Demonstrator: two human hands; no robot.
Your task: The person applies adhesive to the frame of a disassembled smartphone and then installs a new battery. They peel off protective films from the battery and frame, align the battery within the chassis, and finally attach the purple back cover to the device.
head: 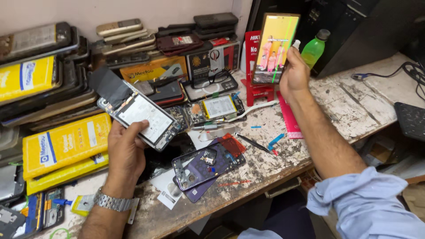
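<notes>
Currently I am holding two parts apart: my left hand (126,148) is gripping an opened phone chassis (139,116), battery side up, over the desk's front-left area, while my right hand (293,73) is pinching a lit display panel (275,48) upright near the back edge. I judge this a screen test; next calls for steady rejoining. The worn, paint-chipped desk (354,108) is carrying a purple back cover (201,170), tweezers (253,142), yellow boxes (66,144) and stacked phones (126,33).

two hands (126,148), one green bottle (313,49)
</notes>
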